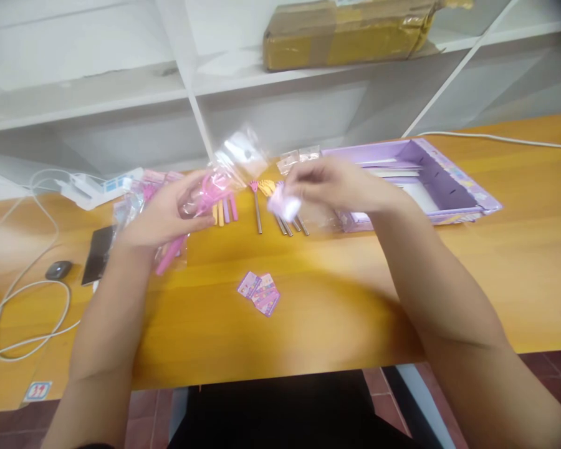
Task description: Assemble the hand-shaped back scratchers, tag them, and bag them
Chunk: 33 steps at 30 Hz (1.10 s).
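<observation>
My left hand (161, 215) is closed around a clear plastic bag (243, 153) with a pink item (211, 192) in it; the bag's open-looking end points up and right. My right hand (334, 184) pinches a small pale purple piece (284, 207), perhaps a card, smeared by motion. Behind and between the hands lie a pink hand-shaped back scratcher (257, 209) with a metal rod, and several yellow and purple ones (267, 187). Short coloured handles (227, 211) rest beside my left fingers. Several small purple printed cards (262, 293) overlap on the table nearer me.
A purple cardboard tray (453, 181) stands at the right with pale sheets inside. Filled clear bags (131, 199) pile up beyond my left wrist. Farther left are a black mouse (58, 270), white cables (68, 299) and a power strip (93, 187). A taped box (346, 37) sits on the shelf.
</observation>
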Each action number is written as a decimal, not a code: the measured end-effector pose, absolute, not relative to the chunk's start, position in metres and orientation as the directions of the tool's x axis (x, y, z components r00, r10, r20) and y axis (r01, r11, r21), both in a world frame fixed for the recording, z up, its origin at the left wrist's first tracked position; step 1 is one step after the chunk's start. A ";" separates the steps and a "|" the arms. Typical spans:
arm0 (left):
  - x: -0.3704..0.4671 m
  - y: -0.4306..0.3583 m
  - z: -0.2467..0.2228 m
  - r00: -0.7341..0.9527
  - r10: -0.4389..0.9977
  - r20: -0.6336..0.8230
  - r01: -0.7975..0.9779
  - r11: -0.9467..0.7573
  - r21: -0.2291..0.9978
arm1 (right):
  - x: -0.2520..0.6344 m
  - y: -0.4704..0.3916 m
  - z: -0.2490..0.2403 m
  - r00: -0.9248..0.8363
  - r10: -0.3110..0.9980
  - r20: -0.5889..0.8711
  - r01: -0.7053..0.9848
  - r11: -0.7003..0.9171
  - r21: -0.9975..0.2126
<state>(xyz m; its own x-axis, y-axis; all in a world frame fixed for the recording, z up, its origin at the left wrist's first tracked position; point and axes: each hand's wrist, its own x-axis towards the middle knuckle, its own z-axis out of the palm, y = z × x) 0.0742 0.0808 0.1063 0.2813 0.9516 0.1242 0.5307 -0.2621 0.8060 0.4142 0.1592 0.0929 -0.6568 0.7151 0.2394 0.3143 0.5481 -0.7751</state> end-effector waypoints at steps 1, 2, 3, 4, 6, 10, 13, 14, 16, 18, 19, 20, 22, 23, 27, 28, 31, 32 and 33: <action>0.072 0.081 0.106 0.253 0.958 0.134 0.535 -0.254 0.806 | 0.409 0.155 0.089 -0.781 0.618 0.095 0.337 0.544 -0.768; 0.070 0.082 0.106 0.238 0.962 0.134 0.537 -0.245 0.807 | 0.401 0.150 0.083 -0.863 0.504 -0.043 0.356 0.545 -0.759; 0.071 0.082 0.106 0.236 0.964 0.124 0.536 -0.235 0.811 | 0.391 0.145 0.077 -0.904 0.396 -0.159 0.372 0.550 -0.748; 0.073 0.083 0.105 0.249 0.963 0.103 0.530 -0.225 0.817 | 0.381 0.140 0.070 -0.917 0.313 -0.246 0.387 0.556 -0.736; 0.079 0.084 0.103 0.294 0.954 0.055 0.505 -0.204 0.839 | 0.364 0.132 0.059 -0.906 0.246 -0.345 0.424 0.558 -0.713; 0.095 0.087 0.099 0.443 0.894 -0.073 0.503 -0.180 0.846 | 0.360 0.128 0.057 -0.881 0.453 -0.135 0.360 0.458 -0.812; 0.100 0.089 0.099 0.559 0.817 -0.140 0.490 -0.189 0.851 | 0.370 0.127 0.070 -0.804 0.590 0.071 0.156 0.325 -0.933; 0.100 0.089 0.099 0.572 0.808 -0.141 0.475 -0.186 0.860 | 0.372 0.126 0.075 -0.785 0.613 0.092 0.120 0.295 -0.948; 0.100 0.089 0.100 0.586 0.797 -0.147 0.465 -0.182 0.867 | 0.375 0.121 0.084 -0.758 0.640 0.125 0.084 0.287 -0.954; 0.101 0.088 0.099 0.633 0.751 -0.187 0.478 -0.189 0.858 | 0.376 0.116 0.092 -0.747 0.644 0.167 0.073 0.328 -0.942; 0.103 0.087 0.097 0.668 0.714 -0.211 0.477 -0.193 0.858 | 0.377 0.113 0.095 -0.752 0.635 0.177 0.079 0.353 -0.932; 0.104 0.087 0.096 0.707 0.668 -0.232 0.465 -0.191 0.865 | 0.378 0.112 0.098 -0.762 0.622 0.178 0.092 0.377 -0.922; 0.109 0.087 0.091 0.785 0.559 -0.267 0.429 -0.180 0.885 | 0.385 0.112 0.105 -0.750 0.635 0.184 0.127 0.411 -0.903; 0.111 0.088 0.089 0.814 0.510 -0.279 0.416 -0.177 0.892 | 0.390 0.114 0.109 -0.689 0.687 0.232 0.123 0.426 -0.896; 0.115 0.093 0.080 0.855 0.437 -0.280 0.384 -0.169 0.908 | 0.414 0.127 0.124 -0.141 0.819 0.556 0.021 0.564 -0.825; 0.115 0.095 0.078 0.856 0.436 -0.279 0.378 -0.160 0.912 | 0.418 0.131 0.127 -0.106 0.810 0.577 0.026 0.583 -0.812; 0.113 0.100 0.070 0.862 0.415 -0.291 0.362 -0.101 0.927 | 0.426 0.137 0.132 -0.091 0.768 0.634 0.026 0.638 -0.769; 0.113 0.101 0.068 0.861 0.418 -0.291 0.351 -0.071 0.934 | 0.425 0.137 0.133 -0.011 0.743 0.669 0.004 0.669 -0.743; 0.112 0.102 0.066 0.856 0.429 -0.287 0.336 -0.041 0.941 | 0.424 0.138 0.133 0.097 0.715 0.693 -0.020 0.697 -0.717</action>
